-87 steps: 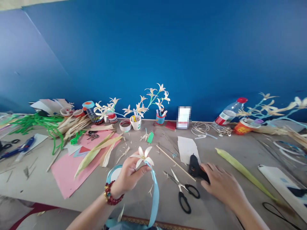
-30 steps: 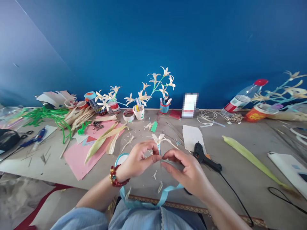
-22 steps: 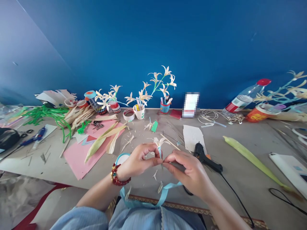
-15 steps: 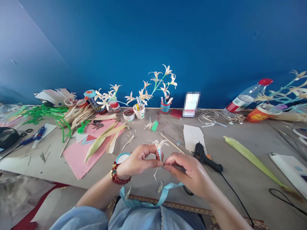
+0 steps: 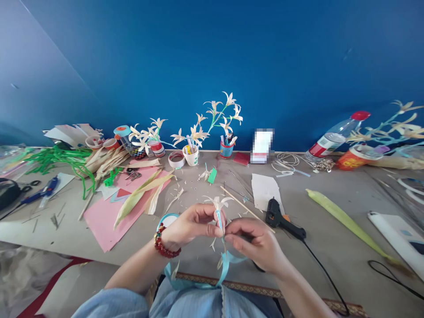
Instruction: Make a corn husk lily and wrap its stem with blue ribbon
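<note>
My left hand (image 5: 195, 221) is closed in a pinch on a small pale flower (image 5: 217, 202), held upright with its petals spread. Light blue tape wraps the upper part of its stem. Close beside it, my right hand (image 5: 253, 238) pinches the light blue tape (image 5: 225, 267) at the stem; its fingertips partly hide the grip. From there the tape loops down over the table edge to my lap. A thin bit of stem shows under the fingers. Behind my left wrist lies a tape roll (image 5: 168, 219) with a blue rim.
To the right lie a black glue gun (image 5: 281, 221) with its cord and a green corn husk (image 5: 344, 221). Pink paper (image 5: 102, 225) with husks is on the left. Cups with finished flowers (image 5: 228, 99), a bottle (image 5: 331, 141) and a blurred upright panel (image 5: 263, 145) stand along the blue wall.
My right fingers have moved slightly down and away from the left fingertips, and more stem and tape show beneath them. The flower stays in my left hand. The view has shifted slightly.
</note>
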`<state>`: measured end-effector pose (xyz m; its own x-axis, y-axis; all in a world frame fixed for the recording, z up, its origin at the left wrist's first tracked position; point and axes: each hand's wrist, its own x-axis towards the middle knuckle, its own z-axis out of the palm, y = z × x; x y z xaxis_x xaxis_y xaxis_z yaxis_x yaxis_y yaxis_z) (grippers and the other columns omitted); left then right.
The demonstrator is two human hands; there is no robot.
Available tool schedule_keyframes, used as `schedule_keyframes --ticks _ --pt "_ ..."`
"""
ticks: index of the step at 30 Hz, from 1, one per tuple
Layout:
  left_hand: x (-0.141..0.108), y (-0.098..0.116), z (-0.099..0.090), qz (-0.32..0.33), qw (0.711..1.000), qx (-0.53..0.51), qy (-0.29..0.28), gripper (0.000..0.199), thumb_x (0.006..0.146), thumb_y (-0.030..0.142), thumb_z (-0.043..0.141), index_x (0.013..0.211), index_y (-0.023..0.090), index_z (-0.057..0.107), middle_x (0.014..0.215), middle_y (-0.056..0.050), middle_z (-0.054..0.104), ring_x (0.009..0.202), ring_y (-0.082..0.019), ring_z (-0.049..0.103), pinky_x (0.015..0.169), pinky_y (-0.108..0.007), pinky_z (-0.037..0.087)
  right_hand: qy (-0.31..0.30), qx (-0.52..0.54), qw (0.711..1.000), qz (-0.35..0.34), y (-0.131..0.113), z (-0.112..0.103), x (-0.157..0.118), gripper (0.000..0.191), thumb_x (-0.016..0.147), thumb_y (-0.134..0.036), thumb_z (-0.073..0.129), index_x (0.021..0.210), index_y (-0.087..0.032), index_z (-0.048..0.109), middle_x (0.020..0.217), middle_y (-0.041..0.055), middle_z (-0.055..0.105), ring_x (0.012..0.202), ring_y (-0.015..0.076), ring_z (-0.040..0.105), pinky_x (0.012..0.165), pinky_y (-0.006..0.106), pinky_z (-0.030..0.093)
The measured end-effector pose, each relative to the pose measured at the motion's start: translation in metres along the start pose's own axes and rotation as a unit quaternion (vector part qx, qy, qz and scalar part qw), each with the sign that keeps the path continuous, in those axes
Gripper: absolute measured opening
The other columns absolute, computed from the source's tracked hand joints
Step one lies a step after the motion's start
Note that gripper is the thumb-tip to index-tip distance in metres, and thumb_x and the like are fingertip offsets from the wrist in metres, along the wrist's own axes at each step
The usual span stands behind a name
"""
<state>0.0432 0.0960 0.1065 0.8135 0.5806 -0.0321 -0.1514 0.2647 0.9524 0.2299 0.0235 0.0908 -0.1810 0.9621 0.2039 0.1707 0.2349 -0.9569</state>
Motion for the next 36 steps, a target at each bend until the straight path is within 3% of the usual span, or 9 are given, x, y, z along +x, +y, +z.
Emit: schedule_keyframes --ticks 5,10,18,24,31,34,36 --pt "0.002 -0.003 0.0 0.002 0.999 -0.048 -0.009 0.025 0.069 0.033 0.083 0.068 0.013 0.066 0.074 -0.001 0.054 0.069 -0.013 0.048 0.068 -0.027 0.038 0.032 0.159 0.985 0.061 0.008 0.014 -0.003 0.03 0.077 -0.045 0.075 0.068 -0.017 0.071 0.058 0.0 0.059 0.051 0.0114 0.045 0.049 0.023 0.039" --pt "0.004 -0.008 -0.003 0.008 0.998 -0.061 -0.021 0.026 0.068 0.035 0.083 0.067 0.013 0.069 0.072 -0.001 0.053 0.066 -0.012 0.048 0.067 -0.027 0.038 0.043 0.232 0.968 0.087 0.013 0.022 -0.003 0.027 0.072 -0.043 0.08 0.069 -0.018 0.073 0.059 0.0 0.058 0.051 0.0105 0.042 0.048 0.022 0.038" --pt "0.005 -0.008 -0.001 0.006 0.998 -0.067 -0.007 0.03 0.062 0.039 0.086 0.064 0.014 0.07 0.071 -0.001 0.052 0.066 -0.013 0.048 0.065 -0.027 0.039 0.042 0.241 0.965 0.092 0.011 0.021 -0.003 0.028 0.071 -0.043 0.081 0.069 -0.017 0.072 0.058 -0.0006 0.055 0.051 0.0102 0.039 0.048 0.023 0.036" --pt "0.004 -0.011 0.002 0.025 0.997 -0.073 0.001 0.024 0.067 0.034 0.084 0.066 0.014 0.071 0.07 -0.001 0.054 0.068 -0.013 0.051 0.069 -0.028 0.042 0.045 0.226 0.97 0.073 0.013 0.02 -0.002 0.03 0.072 -0.045 0.079 0.067 -0.017 0.067 0.059 -0.0001 0.056 0.051 0.0109 0.042 0.048 0.023 0.038" --pt "0.001 -0.017 0.008 0.057 0.995 -0.025 0.077 0.028 0.068 0.036 0.084 0.073 0.015 0.066 0.075 -0.004 0.061 0.075 -0.016 0.055 0.074 -0.03 0.046 0.096 0.135 0.985 0.051 0.009 0.017 0.0 0.028 0.076 -0.042 0.075 0.067 -0.019 0.064 0.061 0.0004 0.06 0.053 0.0129 0.05 0.05 0.023 0.043" --pt "-0.002 -0.014 0.01 0.074 0.989 0.021 0.124 0.026 0.07 0.036 0.082 0.07 0.015 0.066 0.074 -0.003 0.059 0.076 -0.016 0.055 0.075 -0.029 0.044 0.095 0.097 0.99 0.039 0.004 0.015 0.001 0.023 0.078 -0.037 0.073 0.067 -0.019 0.064 0.06 -0.0007 0.058 0.05 0.0117 0.048 0.048 0.022 0.041" --pt "-0.003 -0.013 0.012 0.067 0.99 0.018 0.121 0.025 0.073 0.036 0.08 0.071 0.015 0.066 0.074 -0.003 0.059 0.073 -0.015 0.053 0.073 -0.029 0.043 0.075 0.097 0.992 0.041 0.002 0.012 0.001 0.021 0.078 -0.035 0.073 0.068 -0.019 0.065 0.059 -0.0013 0.057 0.05 0.0114 0.047 0.048 0.021 0.04"
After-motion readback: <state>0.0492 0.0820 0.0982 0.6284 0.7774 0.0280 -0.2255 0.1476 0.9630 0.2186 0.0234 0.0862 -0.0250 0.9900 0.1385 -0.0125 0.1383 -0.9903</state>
